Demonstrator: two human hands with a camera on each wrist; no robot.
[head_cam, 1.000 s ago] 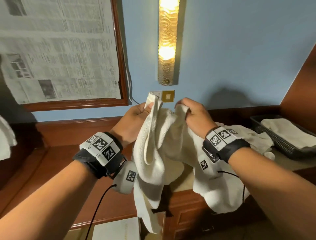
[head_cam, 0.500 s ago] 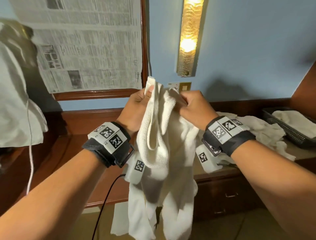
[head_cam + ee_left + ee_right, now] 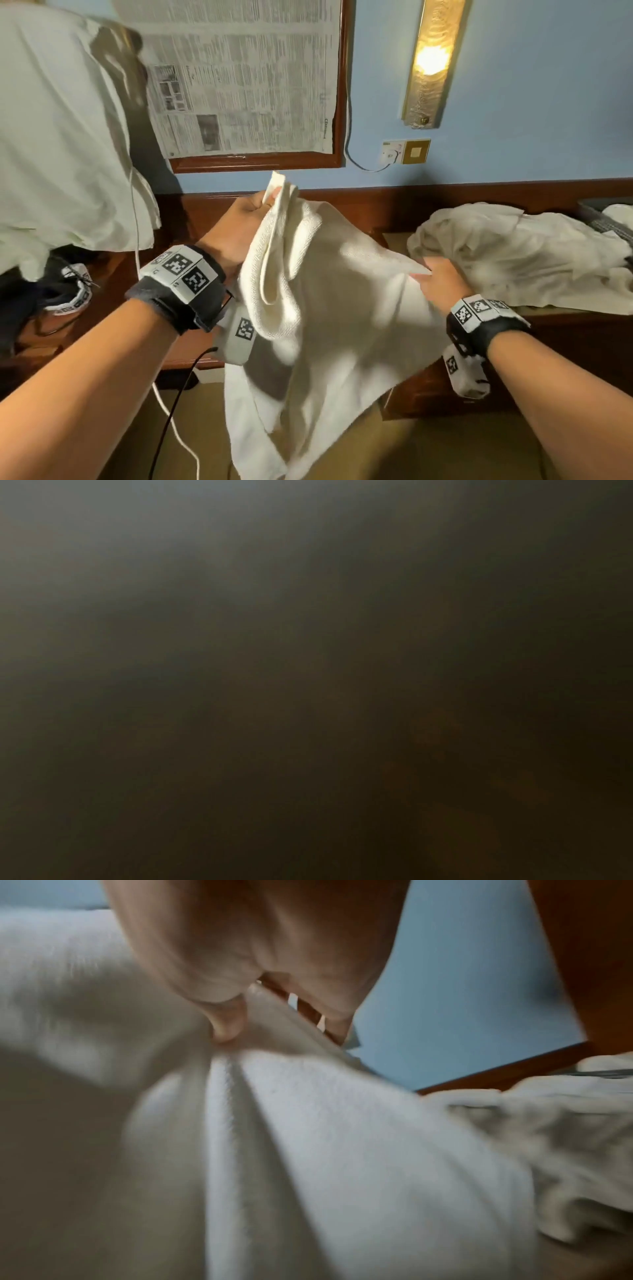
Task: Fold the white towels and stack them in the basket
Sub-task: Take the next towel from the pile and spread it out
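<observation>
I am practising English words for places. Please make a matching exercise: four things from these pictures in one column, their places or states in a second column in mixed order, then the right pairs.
Things
1. held towel
2. pile of towels
3. basket
4. wall lamp

Places or states
A. at the far right edge, white cloth inside
B. lit, on the blue wall
C. pinched by the left hand and right hand
D. crumpled on the wooden counter

Pairs: 1-C, 2-D, 3-A, 4-B

Towel between hands; towel pile right; basket far right.
</observation>
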